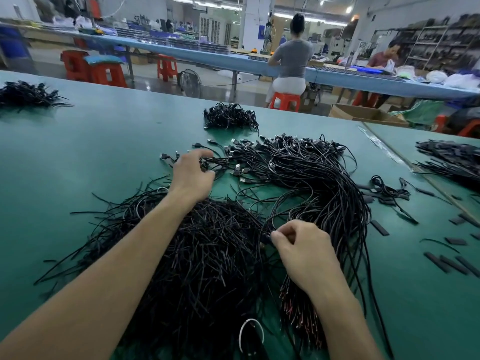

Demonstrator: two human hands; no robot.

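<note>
— Where do the cables lie?
— The black cables (311, 178) lie in one long sheaf on the green counter (91, 141), right of its middle. Their plugs fan out toward the far edge and the strands curve down to the near edge.
— The left hand?
— The left hand (193, 172) is out at the plug ends, its grip curled round a few cables just behind their plugs.
— And the right hand?
— The right hand (304, 253) is closer to the near edge, its grip pinching a few strands of the same sheaf between thumb and forefinger.
— Anything else on there?
— A heap of loose wire (207, 268) lies under the left forearm, touching the sheaf, with a white loop (251, 320) on it by the near edge. A small bundle (230, 116) sits toward the far edge, and short black sleeves (439, 261) are scattered near the right edge.
</note>
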